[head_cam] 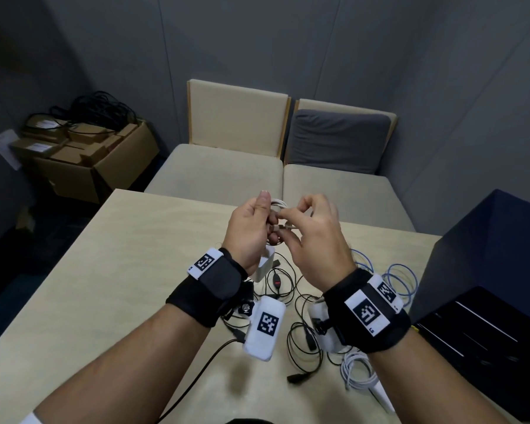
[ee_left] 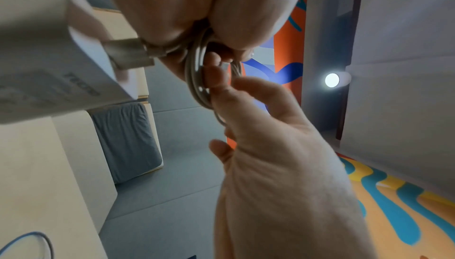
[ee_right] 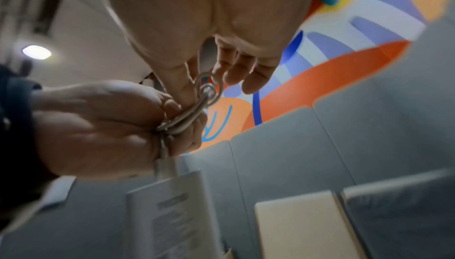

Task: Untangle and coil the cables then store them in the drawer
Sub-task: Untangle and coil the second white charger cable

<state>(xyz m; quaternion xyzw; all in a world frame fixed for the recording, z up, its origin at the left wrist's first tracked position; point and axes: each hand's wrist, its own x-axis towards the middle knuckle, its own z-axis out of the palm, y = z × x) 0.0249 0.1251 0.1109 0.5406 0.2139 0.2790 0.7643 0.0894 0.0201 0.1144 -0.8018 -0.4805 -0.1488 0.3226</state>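
**Item 1.** A thin white charging cable (head_cam: 278, 204), wound into a small coil, with a white rectangular plastic power adapter (head_cam: 265, 264) hanging below it. It is held in the air over the middle of the table, apart from the surface.
- The left hand (head_cam: 250, 231) has its fingers curled round the coil, thumb upright.
- The right hand (head_cam: 317, 240) pinches a strand of the same cable between thumb and forefinger, just beside the left hand. Its other fingers are loosely spread.

**Item 2.** A pale wood-grain rectangular table (head_cam: 104, 286). A broad stretch of bare top lies between the left forearm and the left edge.

**Item 3.** A tangle of thin black cables (head_cam: 288, 295) lies on the table beneath both wrists.

**Item 4.** A light blue cable (head_cam: 402, 278) lies in loose loops near the right edge.

**Item 5.** A white cable bundle (head_cam: 358, 373) lies close to the near right corner.

**Item 6.** A dark blue-black cabinet (head_cam: 487, 255) stands just beside the table's right edge.

**Item 7.** Two beige upholstered seats (head_cam: 221, 169) stand beyond the far edge.
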